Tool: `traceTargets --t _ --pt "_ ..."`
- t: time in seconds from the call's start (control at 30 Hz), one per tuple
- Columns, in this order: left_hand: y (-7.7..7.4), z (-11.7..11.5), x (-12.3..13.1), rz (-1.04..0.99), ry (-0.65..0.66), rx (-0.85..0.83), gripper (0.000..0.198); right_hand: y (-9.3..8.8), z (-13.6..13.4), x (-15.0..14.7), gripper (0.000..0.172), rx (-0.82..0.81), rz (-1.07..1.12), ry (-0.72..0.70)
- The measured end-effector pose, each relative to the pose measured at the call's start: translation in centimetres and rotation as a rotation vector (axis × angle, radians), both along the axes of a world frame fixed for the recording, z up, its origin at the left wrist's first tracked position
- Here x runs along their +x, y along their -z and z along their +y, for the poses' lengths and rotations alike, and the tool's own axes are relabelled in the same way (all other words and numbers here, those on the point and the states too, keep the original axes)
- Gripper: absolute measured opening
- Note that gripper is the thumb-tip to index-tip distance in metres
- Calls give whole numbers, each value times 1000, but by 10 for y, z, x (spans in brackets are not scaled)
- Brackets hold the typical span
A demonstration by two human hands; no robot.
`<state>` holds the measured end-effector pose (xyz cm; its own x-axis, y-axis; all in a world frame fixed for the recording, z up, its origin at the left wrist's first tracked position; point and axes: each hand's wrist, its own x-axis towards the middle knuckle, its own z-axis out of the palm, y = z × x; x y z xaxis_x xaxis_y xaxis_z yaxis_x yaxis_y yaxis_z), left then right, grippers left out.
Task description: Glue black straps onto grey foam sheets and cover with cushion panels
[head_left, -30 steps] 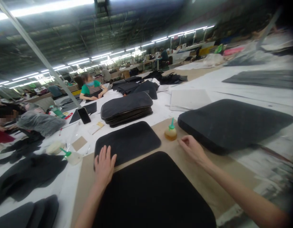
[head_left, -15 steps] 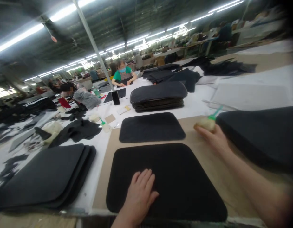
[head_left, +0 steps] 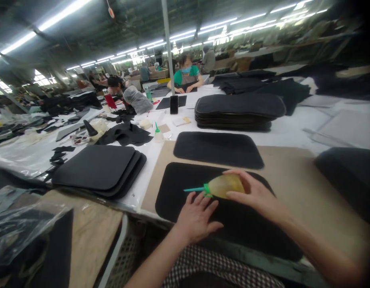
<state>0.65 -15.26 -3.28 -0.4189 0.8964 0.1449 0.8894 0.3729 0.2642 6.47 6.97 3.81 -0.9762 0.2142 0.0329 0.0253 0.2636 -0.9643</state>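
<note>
My right hand [head_left: 248, 190] is wrapped round a glue bottle [head_left: 222, 186] with yellowish contents and a green nozzle. The bottle lies sideways in the air, its tip pointing left above a large black panel [head_left: 179, 180] with rounded corners. Below the nozzle, my left hand [head_left: 197, 218] is open with fingers spread, at the near part of that panel; whether it touches the panel is hard to tell. A smaller black panel [head_left: 218, 149] lies just beyond, on the same brown board [head_left: 287, 172].
Stacked black panels lie at left [head_left: 95, 166]; a thicker stack [head_left: 239, 112] stands beyond the small panel. Another dark stack [head_left: 350, 176] is at right. A second green-tipped bottle [head_left: 158, 135], a phone [head_left: 173, 105] and fabric scraps [head_left: 125, 133] lie farther off. A co-worker [head_left: 186, 76] sits across the table.
My right hand has brought the glue bottle from the right side to over the large panel, nozzle now pointing left. My left hand's fingers have spread. The view has shifted left and down.
</note>
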Motion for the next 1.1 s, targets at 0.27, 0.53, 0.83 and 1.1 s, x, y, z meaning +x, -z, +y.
traceTargets --t 0.27,0.53,0.83,1.1 --pt "23 -4 3 -129 -67 -55 79 25 -90 -43 54 65 -16 -239" --pt "27 -3 0 -87 -57 35 74 23 -104 -57 66 341 98 -336" --pt "26 -2 -2 -128 -107 57 84 12 -107 -63 57 381 201 -420" --pt "23 -4 -4 -190 -63 68 75 19 -106 -66 49 337 233 -436"
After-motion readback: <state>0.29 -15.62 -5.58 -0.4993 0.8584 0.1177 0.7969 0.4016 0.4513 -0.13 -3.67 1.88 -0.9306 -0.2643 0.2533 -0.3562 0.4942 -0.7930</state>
